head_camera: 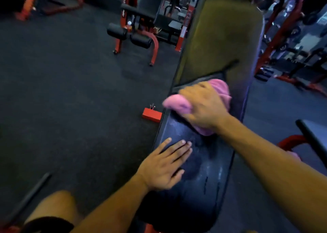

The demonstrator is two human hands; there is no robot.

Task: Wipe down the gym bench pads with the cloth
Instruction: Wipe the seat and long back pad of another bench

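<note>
Cloth [178, 104] sat bunched in my right hand's [203, 107] closed grip mid-frame, scrubbing the seat pad [210, 178], while my flat, open left hand [163, 169] braced below.

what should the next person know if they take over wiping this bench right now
Right hand grips the pink cloth, bunched on the seat pad at its far end, beside the seam with the raised back pad.
Left hand lies flat, fingers straight, on the near left part of the seat pad.
Done: cannot tell; the seat pad shows pale streaks.
Left: likely the rest of the seat pad and the back pad.
</note>
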